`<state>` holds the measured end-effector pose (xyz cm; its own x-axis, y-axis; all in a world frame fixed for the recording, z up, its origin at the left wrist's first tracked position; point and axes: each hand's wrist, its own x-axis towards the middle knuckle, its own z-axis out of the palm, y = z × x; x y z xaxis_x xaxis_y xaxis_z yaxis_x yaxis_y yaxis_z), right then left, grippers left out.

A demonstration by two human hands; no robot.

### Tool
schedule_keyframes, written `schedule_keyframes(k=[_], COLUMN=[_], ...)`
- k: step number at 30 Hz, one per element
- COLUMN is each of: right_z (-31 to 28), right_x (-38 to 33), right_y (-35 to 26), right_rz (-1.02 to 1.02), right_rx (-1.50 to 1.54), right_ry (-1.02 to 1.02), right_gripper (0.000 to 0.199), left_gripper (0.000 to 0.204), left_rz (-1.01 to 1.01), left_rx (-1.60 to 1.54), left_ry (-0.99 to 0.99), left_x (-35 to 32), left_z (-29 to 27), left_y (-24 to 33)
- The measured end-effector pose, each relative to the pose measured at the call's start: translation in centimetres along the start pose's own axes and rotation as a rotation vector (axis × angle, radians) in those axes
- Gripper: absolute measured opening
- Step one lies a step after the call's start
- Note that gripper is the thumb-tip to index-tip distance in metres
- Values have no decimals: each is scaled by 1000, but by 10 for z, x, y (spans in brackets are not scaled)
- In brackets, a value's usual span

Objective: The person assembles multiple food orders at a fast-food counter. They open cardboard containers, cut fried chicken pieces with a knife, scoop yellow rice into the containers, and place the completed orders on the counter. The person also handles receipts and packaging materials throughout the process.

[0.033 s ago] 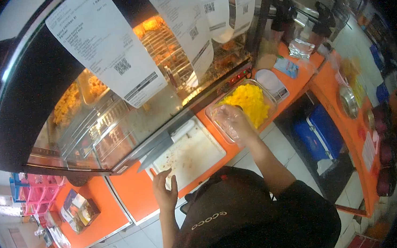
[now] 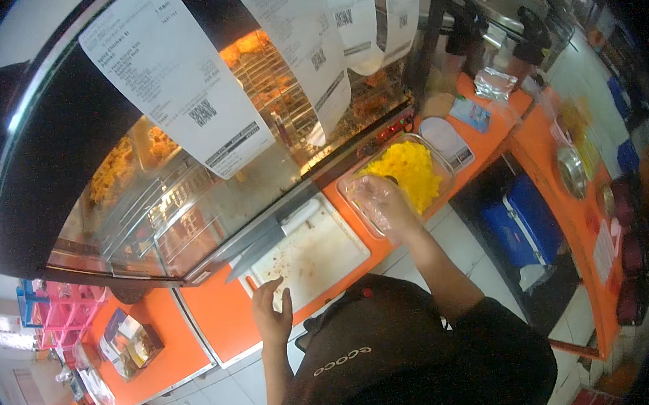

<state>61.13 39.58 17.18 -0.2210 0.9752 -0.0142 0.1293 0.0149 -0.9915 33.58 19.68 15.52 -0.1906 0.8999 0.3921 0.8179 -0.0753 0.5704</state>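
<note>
My right hand (image 2: 383, 202), in a clear plastic glove, is over the left end of a clear tray (image 2: 446, 162) of bright yellow food that looks like rice (image 2: 413, 171). Its fingers are curled in. A small dark rounded bit shows beside them, but what they hold cannot be made out. Near the front left corner of a white cutting board (image 2: 329, 250), my left hand (image 2: 274, 315) hovers with thumb and fingers apart, holding nothing. Brown crumbs speckle the board. A knife (image 2: 266, 242) with a white handle lies along its far edge.
A glass food warmer (image 2: 210, 212) with fried food inside stands behind the board, paper slips (image 2: 183, 84) hanging across it. Right of the tray sits a round white lid or scale (image 2: 442, 137). A blue cooler box (image 2: 523, 224) is below the orange counter. Pink baskets (image 2: 60, 314) stand far left.
</note>
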Motion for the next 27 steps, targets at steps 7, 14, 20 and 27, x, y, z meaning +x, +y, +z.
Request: schedule_keyframes(k=[7,14,20,27], right_z=[3,-5,-19,-44], right_x=[7,0,-18,-33], right_y=[18,20,8,4], right_rz=[-25,-20,112,109], right_rx=[75,203,140,-76], right_ry=[-71,-169,-106,-74], right_gripper=[15,15,18,24], left_gripper=[29,31,31,32], left_rz=[-25,148,553,866], left_rx=[-69,22,158,257], left_ry=[4,294,458,477], left_x=[30,136,202,258], left_z=[2,-75,-147,-186], left_y=[11,60,125,188])
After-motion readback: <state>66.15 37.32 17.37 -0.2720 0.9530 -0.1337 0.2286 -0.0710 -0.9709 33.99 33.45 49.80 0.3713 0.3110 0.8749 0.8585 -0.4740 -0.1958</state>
